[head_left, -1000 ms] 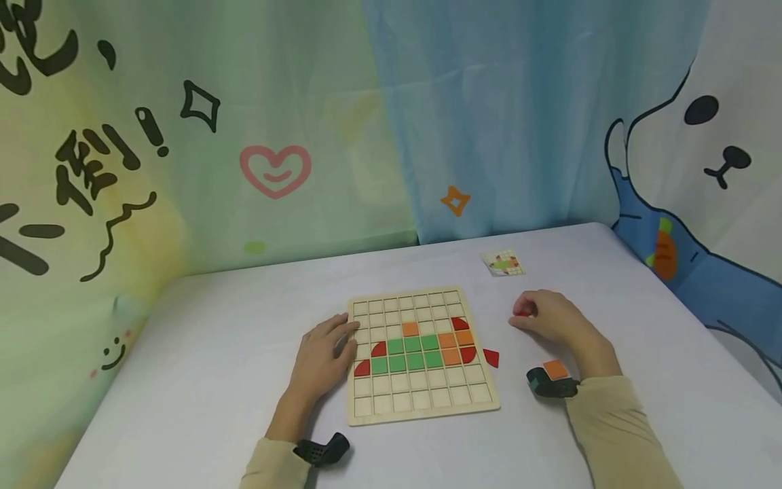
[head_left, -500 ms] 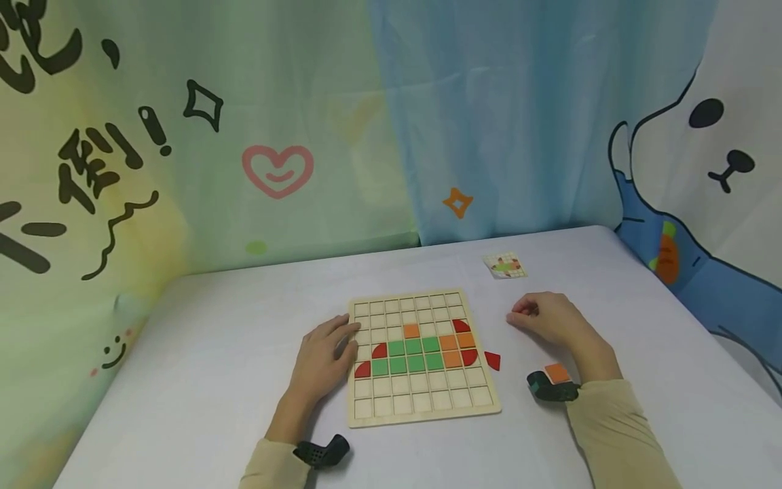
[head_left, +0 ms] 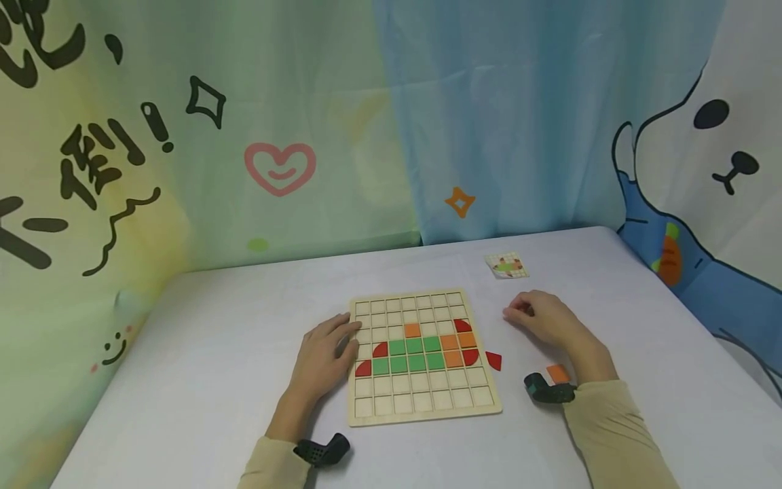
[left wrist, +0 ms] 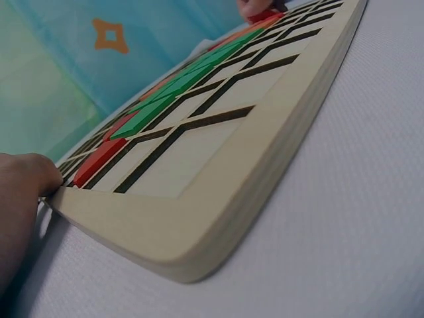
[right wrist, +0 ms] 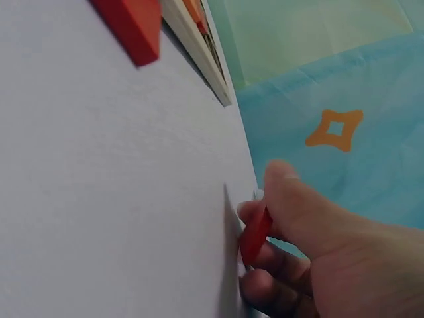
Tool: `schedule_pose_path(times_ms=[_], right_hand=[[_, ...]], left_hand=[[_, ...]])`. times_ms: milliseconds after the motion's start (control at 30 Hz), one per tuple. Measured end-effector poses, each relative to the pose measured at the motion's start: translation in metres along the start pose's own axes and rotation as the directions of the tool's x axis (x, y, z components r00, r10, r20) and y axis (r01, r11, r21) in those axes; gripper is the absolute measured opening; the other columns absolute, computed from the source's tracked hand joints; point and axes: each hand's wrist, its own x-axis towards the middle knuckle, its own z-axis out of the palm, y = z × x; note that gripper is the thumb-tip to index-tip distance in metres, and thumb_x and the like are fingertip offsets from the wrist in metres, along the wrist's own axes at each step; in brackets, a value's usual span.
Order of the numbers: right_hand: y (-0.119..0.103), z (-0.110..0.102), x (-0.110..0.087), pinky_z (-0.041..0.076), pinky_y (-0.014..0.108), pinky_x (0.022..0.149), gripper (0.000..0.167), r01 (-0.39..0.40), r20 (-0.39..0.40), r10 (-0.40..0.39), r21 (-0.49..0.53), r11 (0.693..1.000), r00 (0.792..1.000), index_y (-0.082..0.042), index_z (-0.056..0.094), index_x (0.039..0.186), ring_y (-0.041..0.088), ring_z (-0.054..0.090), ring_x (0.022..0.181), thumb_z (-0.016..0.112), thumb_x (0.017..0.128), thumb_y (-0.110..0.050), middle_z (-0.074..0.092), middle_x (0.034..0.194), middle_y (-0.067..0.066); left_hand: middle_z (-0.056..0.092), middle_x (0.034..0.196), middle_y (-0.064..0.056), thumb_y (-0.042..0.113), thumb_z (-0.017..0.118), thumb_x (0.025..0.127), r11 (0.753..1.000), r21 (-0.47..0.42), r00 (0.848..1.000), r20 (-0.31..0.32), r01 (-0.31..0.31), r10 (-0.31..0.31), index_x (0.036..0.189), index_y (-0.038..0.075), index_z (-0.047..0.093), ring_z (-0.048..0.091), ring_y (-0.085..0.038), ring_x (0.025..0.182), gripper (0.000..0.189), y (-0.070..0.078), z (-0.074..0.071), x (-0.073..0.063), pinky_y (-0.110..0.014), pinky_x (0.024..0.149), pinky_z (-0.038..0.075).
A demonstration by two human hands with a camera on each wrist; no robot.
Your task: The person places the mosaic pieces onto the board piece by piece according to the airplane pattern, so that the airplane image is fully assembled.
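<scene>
In the head view, a wooden grid board (head_left: pixel 427 405) lies on the table, with green, orange and red tiles set in its middle rows. My left hand (head_left: pixel 322 356) rests against the board's left edge, fingers loosely spread; its thumb (left wrist: pixel 30 173) touches the rim in the left wrist view. Right of the board, my right hand (head_left: pixel 546 318) is held over the table. Between thumb and fingers it pinches a small red tile (right wrist: pixel 256 233), plain in the right wrist view but hardly visible from the head.
Beside the board's right edge lies a loose red tile (head_left: pixel 494 360). An orange tile (head_left: pixel 558 373) sits near the right wrist's black camera (head_left: pixel 548 390). A small picture card (head_left: pixel 507 265) lies further back. Printed curtains (head_left: pixel 305 136) hang behind the table.
My right hand has shifted slightly left toward the board, and the red tile in it has turned out of the head camera's sight. My left hand stays on the board's edge.
</scene>
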Motion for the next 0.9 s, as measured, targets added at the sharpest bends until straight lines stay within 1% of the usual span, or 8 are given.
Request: schedule_pose_path(times_ms=[100, 200, 400, 533, 667, 767, 833, 900], right_hand=[[-0.001, 0.001, 0.001, 0.044, 0.034, 0.074, 0.021, 0.002, 0.003, -0.002, 0.002, 1.000, 1.000, -0.009, 0.062, 0.092, 0.023, 0.050, 0.086, 0.064, 0.090, -0.030, 0.057, 0.087, 0.007], [-0.002, 0.002, 0.001, 0.041, 0.031, 0.071, 0.019, -0.007, 0.012, 0.007, 0.011, 1.000, 1.000, -0.011, 0.058, 0.088, 0.022, 0.049, 0.084, 0.067, 0.088, -0.028, 0.055, 0.083, 0.005], [-0.005, 0.002, 0.000, 0.039, 0.030, 0.069, 0.022, -0.022, 0.010, 0.022, 0.042, 0.999, 1.000, -0.011, 0.058, 0.086, 0.020, 0.050, 0.081, 0.070, 0.085, -0.028, 0.055, 0.079, 0.003], [-0.006, 0.003, 0.002, 0.042, 0.028, 0.069, 0.021, -0.046, 0.002, 0.046, 0.076, 0.996, 0.999, -0.011, 0.061, 0.090, 0.017, 0.052, 0.075, 0.070, 0.086, -0.029, 0.058, 0.077, 0.003], [-0.009, 0.002, 0.002, 0.053, 0.026, 0.072, 0.019, -0.049, -0.016, 0.051, 0.127, 0.991, 0.999, -0.010, 0.063, 0.098, 0.015, 0.058, 0.072, 0.068, 0.088, -0.025, 0.063, 0.084, 0.005], [-0.013, 0.000, 0.001, 0.057, 0.028, 0.076, 0.020, -0.031, -0.030, 0.036, 0.152, 0.988, 0.999, -0.008, 0.064, 0.104, 0.017, 0.061, 0.078, 0.067, 0.088, -0.020, 0.066, 0.093, 0.009], [-0.016, 0.000, 0.001, 0.058, 0.031, 0.078, 0.022, -0.013, -0.037, 0.019, 0.163, 0.987, 0.999, -0.007, 0.065, 0.108, 0.020, 0.061, 0.083, 0.067, 0.089, -0.018, 0.067, 0.098, 0.011], [-0.020, 0.000, 0.000, 0.057, 0.035, 0.081, 0.026, 0.004, -0.043, 0.002, 0.152, 0.988, 0.999, -0.007, 0.065, 0.112, 0.023, 0.060, 0.088, 0.067, 0.089, -0.017, 0.068, 0.101, 0.012]], left_hand=[[0.051, 0.142, 0.000, 0.033, 0.053, 0.093, 1.000, -0.003, 1.000, 0.001, 0.003, -0.003, 0.127, 0.023, 0.061, 0.043, -0.021, 0.135, 0.036, 0.000, 0.000, 0.000, -0.048, 0.111, 0.033], [0.052, 0.141, -0.001, 0.033, 0.054, 0.093, 1.000, -0.002, 1.000, -0.010, -0.009, 0.009, 0.126, 0.023, 0.062, 0.044, -0.022, 0.134, 0.035, 0.000, 0.000, 0.000, -0.049, 0.110, 0.034], [0.052, 0.141, -0.001, 0.032, 0.054, 0.093, 1.000, 0.003, 1.000, -0.014, -0.009, 0.009, 0.126, 0.023, 0.062, 0.044, -0.022, 0.134, 0.035, 0.000, -0.001, 0.000, -0.049, 0.110, 0.034], [0.052, 0.141, -0.001, 0.031, 0.054, 0.093, 1.000, 0.004, 1.000, -0.006, -0.005, 0.005, 0.126, 0.023, 0.062, 0.044, -0.021, 0.134, 0.035, 0.001, -0.001, 0.000, -0.048, 0.110, 0.034], [0.051, 0.141, 0.000, 0.032, 0.053, 0.093, 1.000, 0.003, 1.000, -0.003, -0.006, 0.006, 0.126, 0.023, 0.062, 0.044, -0.021, 0.134, 0.035, 0.001, -0.001, 0.001, -0.048, 0.111, 0.034], [0.052, 0.141, 0.000, 0.032, 0.054, 0.093, 1.000, 0.004, 1.000, -0.011, -0.009, 0.009, 0.126, 0.023, 0.062, 0.044, -0.021, 0.134, 0.035, 0.001, 0.000, 0.001, -0.049, 0.111, 0.034], [0.052, 0.141, -0.001, 0.032, 0.054, 0.093, 1.000, 0.007, 1.000, -0.018, -0.010, 0.011, 0.126, 0.023, 0.062, 0.045, -0.022, 0.133, 0.035, 0.001, 0.000, 0.000, -0.049, 0.110, 0.035], [0.052, 0.140, -0.001, 0.032, 0.054, 0.093, 1.000, 0.011, 1.000, -0.017, -0.009, 0.009, 0.126, 0.023, 0.062, 0.045, -0.022, 0.133, 0.035, 0.001, -0.001, 0.000, -0.049, 0.110, 0.035]])
